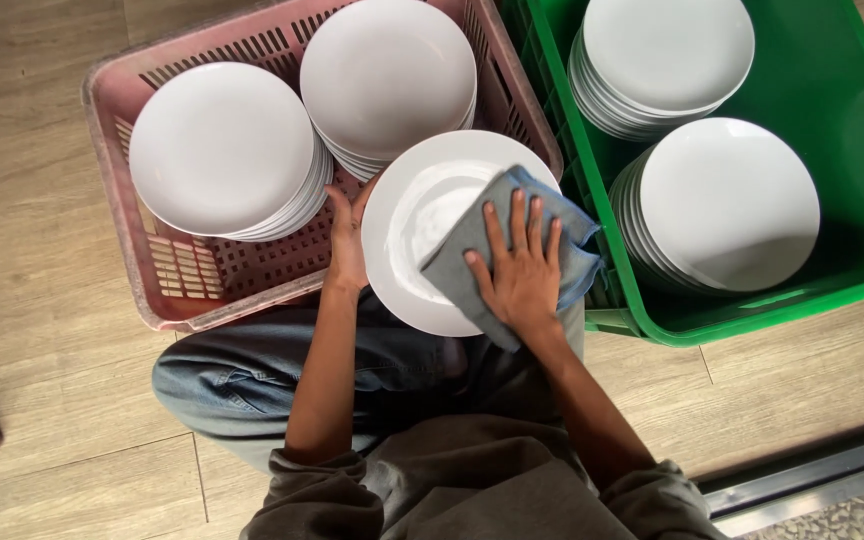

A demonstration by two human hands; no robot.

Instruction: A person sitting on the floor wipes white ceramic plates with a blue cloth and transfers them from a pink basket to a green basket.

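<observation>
The head camera looks straight down at a seated person. The left hand [345,240] grips the rim of a white plate [417,215] at about 9 o'clock of the plate; the thumb lies on the upper face, while the other fingers are hidden under the rim. The right hand [520,270] lies flat with fingers spread on a grey-blue cloth [467,250], pressing it on the plate's right half, from about 2 to 5 o'clock. The cloth covers this part of the plate, so the rim there is hidden. The plate is held above the person's lap, between two crates.

At 10 o'clock from the plate sits a pink crate [182,285] with two stacks of white plates [222,150]; its far edge is cut off by the top of the frame. At 2 o'clock sits a green crate [652,320], also with two plate stacks [727,200]; its right side and the upper stack are cut off. How many plates each stack has is hard to make out. The crates stand on a wooden floor [42,300].
</observation>
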